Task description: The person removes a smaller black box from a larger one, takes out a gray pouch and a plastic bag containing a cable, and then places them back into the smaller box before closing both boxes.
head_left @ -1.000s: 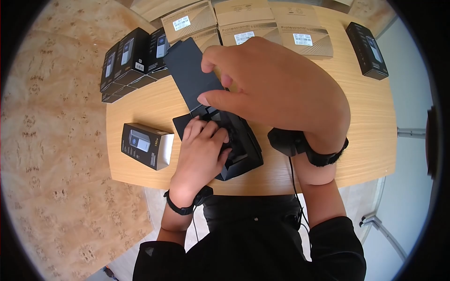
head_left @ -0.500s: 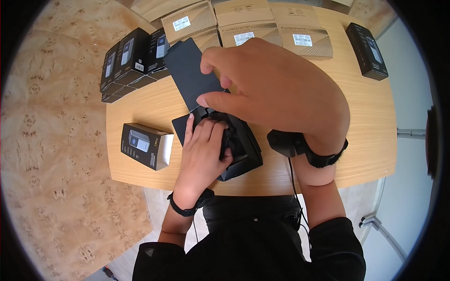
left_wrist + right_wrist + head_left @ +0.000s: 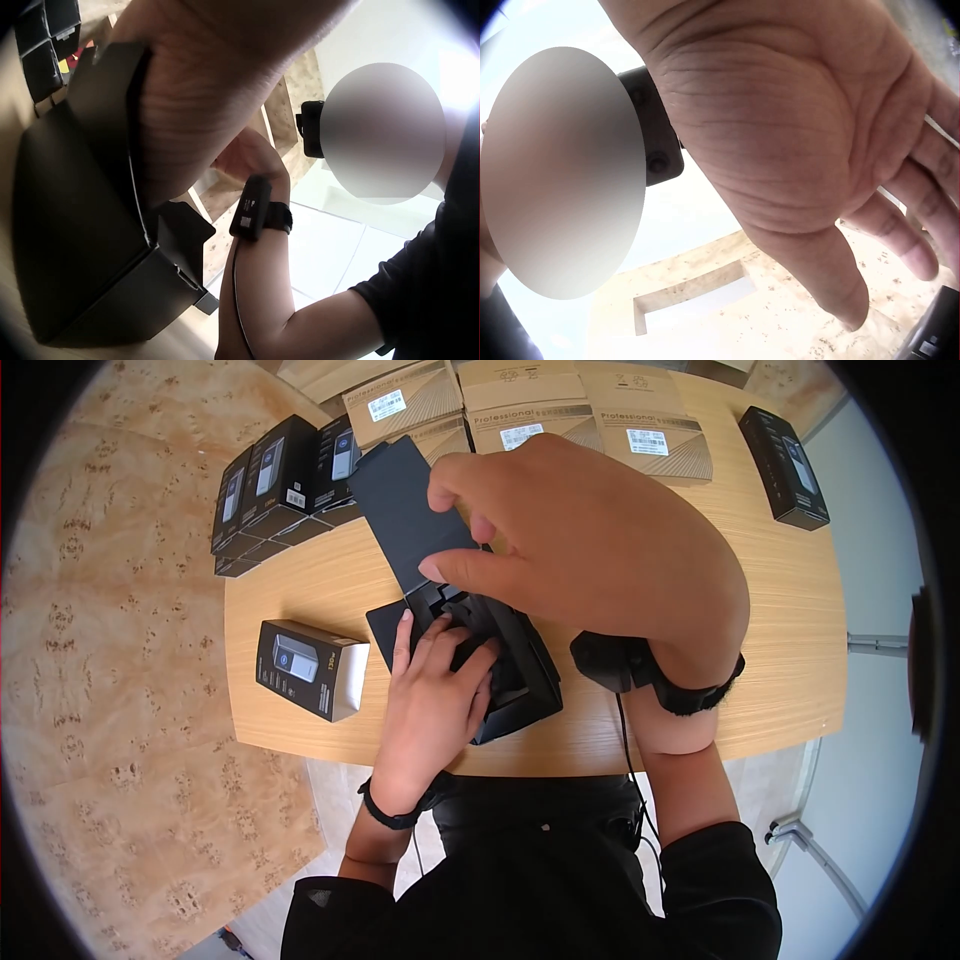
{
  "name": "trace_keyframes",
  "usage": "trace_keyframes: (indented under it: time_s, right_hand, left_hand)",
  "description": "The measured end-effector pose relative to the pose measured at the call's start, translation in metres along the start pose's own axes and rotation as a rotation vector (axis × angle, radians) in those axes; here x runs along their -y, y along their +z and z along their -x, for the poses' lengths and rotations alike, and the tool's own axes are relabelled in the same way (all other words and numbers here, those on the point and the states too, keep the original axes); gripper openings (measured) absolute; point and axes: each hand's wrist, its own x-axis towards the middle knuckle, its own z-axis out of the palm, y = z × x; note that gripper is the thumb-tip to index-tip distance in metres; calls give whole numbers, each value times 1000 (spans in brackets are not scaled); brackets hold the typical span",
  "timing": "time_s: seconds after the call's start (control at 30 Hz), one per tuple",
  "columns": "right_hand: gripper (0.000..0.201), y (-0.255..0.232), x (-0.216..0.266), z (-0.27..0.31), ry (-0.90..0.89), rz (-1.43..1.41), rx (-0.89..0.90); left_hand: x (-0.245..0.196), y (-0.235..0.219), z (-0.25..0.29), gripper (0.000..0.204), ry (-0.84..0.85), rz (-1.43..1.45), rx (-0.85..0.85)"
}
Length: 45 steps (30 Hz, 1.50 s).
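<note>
A black box (image 3: 536, 708) stands with its lid flap (image 3: 400, 510) raised, at the near edge of the table. My left hand (image 3: 425, 705) lies over its left side, fingers spread and reaching in onto the dark insert. Part of the fingertips is hidden inside; in the left wrist view the box wall (image 3: 67, 255) covers them. Higher up, my right hand (image 3: 600, 545) hovers above the far end of the box with fingers loosely bent. Nothing shows in its palm in the right wrist view.
A printed black carton (image 3: 295, 668) lies to the left on the table (image 3: 780, 660). Several similar cartons (image 3: 270, 480) are stacked at the back left, and one carton (image 3: 785, 470) lies at the back right. Brown cardboard boxes (image 3: 530, 400) line the far edge.
My left hand's fingers shift over the insert, first bunched toward the far end, now more spread and slightly nearer. The right hand stays almost still.
</note>
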Motion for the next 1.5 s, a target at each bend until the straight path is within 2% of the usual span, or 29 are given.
trace_keyframes:
  time_s: [0.2, 0.3, 0.4, 0.53, 0.7, 0.87, 0.93, 0.97, 1.03, 1.1, 1.2, 1.23, 1.33, 1.4, 1.5]
  right_hand:
    - [35, 1, 0, -1, -1, 14, -3]
    - [35, -2, 3, -5, 65, -17, 104]
    - [35, -3, 6, -6, 84, -11, 121]
    - [30, 9, -2, 2, 66, 34, -75]
    - [26, 44, -28, -6, 97, 25, -4]
    - [24, 67, -30, -10, 35, -102, 122]
    - [26, 70, -33, -9, -12, -181, 138]
    - [27, 76, -37, -4, -73, -209, 79]
    - [27, 78, -40, -7, -70, -178, 154]
    - [26, 69, -29, -27, 61, -62, 422]
    - [25, 62, -15, -42, 309, -83, 541]
    - [25, 59, -14, -43, 311, -65, 558]
    - [24, 57, -10, -45, 303, -47, 587]
    - [24, 56, -12, -43, 293, -77, 570]
    - [24, 52, -10, -47, 307, -52, 636]
  left_hand:
    - [-8, 1, -1, 43, 18, -74, 48]
    - [-10, 7, -2, 45, 41, -125, 45]
    - [-9, 7, -2, 46, 59, -132, 69]
    - [-6, 4, 2, 47, 63, -109, 75]
    - [-10, 7, 3, 47, 46, -149, 52]
    - [-12, -5, -4, 36, -34, -24, -16]
    - [-8, -14, -3, 33, -53, 21, -38]
    - [-3, -18, 0, 32, -38, 51, -72]
    - [9, -27, 14, 31, -119, 94, -126]
    - [14, -32, 31, 29, -242, 163, -223]
    - [28, -23, 52, 27, -337, 177, -394]
    - [27, -23, 58, 27, -436, 288, -366]
    - [14, -17, 60, 30, -522, 546, -346]
    - [8, -9, 62, 35, -460, 586, -364]
    - [-5, -3, 54, 38, -377, 592, -320]
